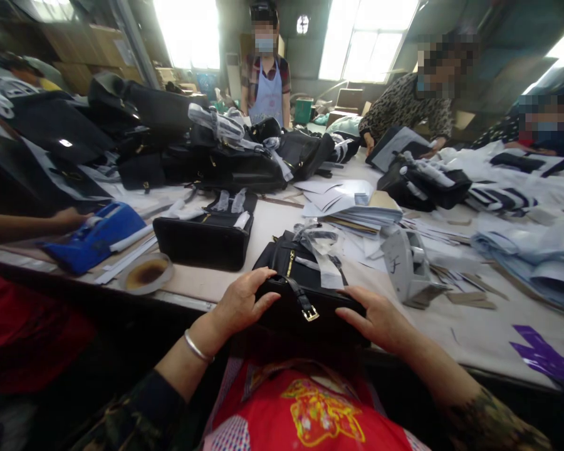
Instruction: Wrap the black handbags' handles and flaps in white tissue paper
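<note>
A black handbag (291,275) with a gold zip and a gold strap buckle (310,312) lies at the near table edge in front of me. My left hand (242,304) grips its left end, fingers curled over the top. My right hand (378,319) holds its right end, fingers bent onto the bag. A clear plastic wrap lies on the bag's far side.
Another black bag (202,241) stands left of mine, beside a round dish (146,273) and a blue object (94,238) under a co-worker's hand. A grey tape dispenser (407,266) sits right. Paper stacks (352,207), piled black bags (235,163) and several people surround the table (474,332).
</note>
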Available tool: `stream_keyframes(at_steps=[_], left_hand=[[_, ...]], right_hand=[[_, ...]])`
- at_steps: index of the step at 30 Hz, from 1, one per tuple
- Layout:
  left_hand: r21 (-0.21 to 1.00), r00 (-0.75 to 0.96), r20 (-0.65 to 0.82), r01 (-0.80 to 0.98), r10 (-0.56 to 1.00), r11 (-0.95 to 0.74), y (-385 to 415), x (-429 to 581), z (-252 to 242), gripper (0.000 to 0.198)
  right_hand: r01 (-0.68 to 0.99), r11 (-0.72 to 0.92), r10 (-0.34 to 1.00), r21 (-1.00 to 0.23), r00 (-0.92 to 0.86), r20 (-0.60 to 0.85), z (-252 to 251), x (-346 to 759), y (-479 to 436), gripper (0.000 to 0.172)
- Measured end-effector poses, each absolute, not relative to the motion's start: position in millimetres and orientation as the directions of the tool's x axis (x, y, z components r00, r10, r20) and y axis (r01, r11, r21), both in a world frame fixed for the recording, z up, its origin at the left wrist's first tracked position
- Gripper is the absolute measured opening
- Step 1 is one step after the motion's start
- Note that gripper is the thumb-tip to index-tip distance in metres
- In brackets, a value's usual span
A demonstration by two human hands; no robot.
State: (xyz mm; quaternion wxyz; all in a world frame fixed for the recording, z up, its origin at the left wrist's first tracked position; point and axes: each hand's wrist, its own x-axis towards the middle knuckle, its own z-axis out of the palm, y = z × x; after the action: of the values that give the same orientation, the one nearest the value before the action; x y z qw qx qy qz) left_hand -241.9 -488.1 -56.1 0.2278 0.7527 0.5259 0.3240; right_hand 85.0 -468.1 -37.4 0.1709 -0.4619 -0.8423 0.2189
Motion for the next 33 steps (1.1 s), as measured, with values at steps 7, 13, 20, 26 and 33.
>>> stream_keyframes(at_steps=[7, 13, 20, 26, 33], left_hand=[[0.782, 0.284, 0.193, 0.533, 0.939, -0.322, -493.4, -248.0, -10.4, 0.054], [0.765, 0.484, 0.153, 0.494, 0.862, -0.413, -484.8, -229.5, 16.6, 0.049], [0.989, -0.020, 0.046, 0.139, 0.999, -0.043, -462.7, -232.0, -11.2, 0.030], [0.980, -0.167, -0.177, 0.065, 0.970, 0.190, -442.3, -238.0, -13.8, 0.023], [0.963, -0.126, -0.018, 0.264, 0.992, 0.051, -449.8, -242.6, -17.9, 0.029]], right_hand=[[0.679, 0.696, 0.706, -0.236, -0.584, 0.401, -10.4, 65.7, -495.2, 0.041], [0.649, 0.753, 0.641, -0.111, -0.684, 0.347, -1.1, 25.7, -511.5, 0.043], [0.707, 0.698, 0.687, -0.113, -0.616, 0.385, -14.4, 37.2, -507.6, 0.037], [0.683, 0.704, 0.698, -0.194, -0.616, 0.366, -9.1, 41.8, -501.6, 0.030], [0.679, 0.680, 0.723, -0.275, -0.562, 0.401, -4.0, 47.1, -497.8, 0.024]])
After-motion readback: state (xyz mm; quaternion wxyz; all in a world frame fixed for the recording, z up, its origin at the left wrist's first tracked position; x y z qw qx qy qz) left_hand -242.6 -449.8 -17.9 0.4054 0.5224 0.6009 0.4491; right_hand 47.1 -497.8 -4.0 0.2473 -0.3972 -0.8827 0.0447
